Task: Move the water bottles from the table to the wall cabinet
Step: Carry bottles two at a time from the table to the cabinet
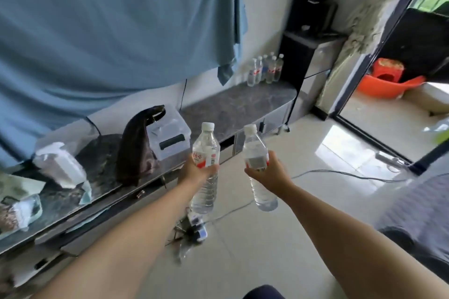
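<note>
Clear plastic water bottles are filling both of our hands: the left hand [198, 169] is wrapping its fingers round the labelled waist of the left bottle [206, 167], and the right hand [266, 169] is gripping the right bottle [258, 165] at its label band, both bottles upright with white caps on and held in the air above the tiled floor, apart from each other. We are carrying them, by our judgement, toward the long grey marble-patterned cabinet [233, 104] against the wall, where a group of matching bottles [266, 69] is already standing at the far end beside a tall black stand [303, 60]. To do this step well, we are keeping each grip on the stiff label zone rather than the ribbed lower body, holding the bottles vertical, and aiming for the bare top just in front of the standing group, so that setting down does not knock a neighbour over. We are also watching the cable [340, 173] lying across the floor. The left bottle's label is showing red characters on white above a red band, but they are too blurred to read; the right bottle's label is showing what looks like a grey barcode panel, with no legible brand.
</note>
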`<state>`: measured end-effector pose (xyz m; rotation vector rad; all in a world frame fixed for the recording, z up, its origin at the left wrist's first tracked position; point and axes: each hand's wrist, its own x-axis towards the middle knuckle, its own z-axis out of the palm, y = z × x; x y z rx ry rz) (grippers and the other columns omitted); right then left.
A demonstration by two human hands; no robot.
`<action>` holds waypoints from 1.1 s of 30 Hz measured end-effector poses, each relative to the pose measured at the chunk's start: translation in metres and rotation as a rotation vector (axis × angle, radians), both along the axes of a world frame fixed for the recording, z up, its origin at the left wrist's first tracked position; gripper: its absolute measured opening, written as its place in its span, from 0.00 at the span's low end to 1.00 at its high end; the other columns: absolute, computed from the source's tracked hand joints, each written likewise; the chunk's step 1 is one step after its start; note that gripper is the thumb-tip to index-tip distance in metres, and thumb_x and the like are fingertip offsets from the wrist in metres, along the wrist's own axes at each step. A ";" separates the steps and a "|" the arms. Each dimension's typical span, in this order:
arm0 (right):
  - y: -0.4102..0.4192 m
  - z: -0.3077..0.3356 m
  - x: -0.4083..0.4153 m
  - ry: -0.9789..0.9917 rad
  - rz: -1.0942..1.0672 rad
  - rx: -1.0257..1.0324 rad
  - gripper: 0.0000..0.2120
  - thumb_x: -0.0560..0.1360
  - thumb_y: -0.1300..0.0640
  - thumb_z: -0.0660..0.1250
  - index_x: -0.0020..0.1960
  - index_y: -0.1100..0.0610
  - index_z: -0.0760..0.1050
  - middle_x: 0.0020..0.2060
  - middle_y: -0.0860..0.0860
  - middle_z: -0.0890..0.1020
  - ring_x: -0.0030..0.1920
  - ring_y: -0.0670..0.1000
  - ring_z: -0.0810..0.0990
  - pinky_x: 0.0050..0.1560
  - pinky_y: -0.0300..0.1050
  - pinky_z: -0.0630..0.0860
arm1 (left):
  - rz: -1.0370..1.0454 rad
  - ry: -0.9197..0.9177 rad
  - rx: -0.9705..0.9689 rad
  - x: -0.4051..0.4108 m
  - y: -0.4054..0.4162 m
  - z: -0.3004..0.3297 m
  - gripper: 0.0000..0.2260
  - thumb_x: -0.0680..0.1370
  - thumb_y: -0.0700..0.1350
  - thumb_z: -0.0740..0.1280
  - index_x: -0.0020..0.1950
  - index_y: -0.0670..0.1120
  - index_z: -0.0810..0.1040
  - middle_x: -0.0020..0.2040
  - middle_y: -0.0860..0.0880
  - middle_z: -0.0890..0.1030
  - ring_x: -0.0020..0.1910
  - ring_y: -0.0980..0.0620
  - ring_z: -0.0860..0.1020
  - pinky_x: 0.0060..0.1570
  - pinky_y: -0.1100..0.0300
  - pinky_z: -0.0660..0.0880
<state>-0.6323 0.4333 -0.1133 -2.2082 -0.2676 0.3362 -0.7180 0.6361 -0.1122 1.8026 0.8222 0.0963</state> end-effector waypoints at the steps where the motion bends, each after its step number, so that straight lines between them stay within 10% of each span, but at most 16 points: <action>1: -0.006 0.000 0.003 0.003 -0.007 -0.015 0.33 0.65 0.45 0.77 0.63 0.53 0.66 0.54 0.54 0.78 0.50 0.54 0.76 0.48 0.48 0.72 | -0.023 0.009 -0.017 0.005 -0.005 -0.001 0.25 0.68 0.52 0.76 0.61 0.48 0.72 0.52 0.52 0.80 0.50 0.49 0.79 0.50 0.54 0.77; 14: -0.097 -0.009 0.188 0.001 -0.058 -0.025 0.32 0.66 0.44 0.75 0.63 0.51 0.66 0.57 0.54 0.78 0.54 0.55 0.77 0.54 0.53 0.76 | -0.185 0.020 -0.022 0.215 -0.099 -0.016 0.22 0.64 0.51 0.76 0.56 0.49 0.77 0.50 0.48 0.84 0.49 0.45 0.82 0.56 0.47 0.78; 26: -0.189 0.014 0.389 -0.019 -0.145 0.022 0.27 0.66 0.47 0.76 0.59 0.54 0.69 0.52 0.54 0.80 0.51 0.55 0.78 0.48 0.48 0.74 | -0.192 -0.032 -0.124 0.412 -0.201 0.005 0.17 0.71 0.42 0.74 0.58 0.44 0.78 0.46 0.49 0.81 0.39 0.57 0.78 0.33 0.66 0.69; 33: -0.198 -0.004 0.469 0.023 -0.159 0.002 0.28 0.66 0.47 0.76 0.60 0.54 0.69 0.53 0.54 0.80 0.51 0.55 0.79 0.52 0.51 0.77 | -0.179 0.028 -0.050 0.507 -0.204 -0.014 0.18 0.67 0.48 0.76 0.55 0.49 0.78 0.46 0.51 0.83 0.43 0.51 0.80 0.40 0.61 0.72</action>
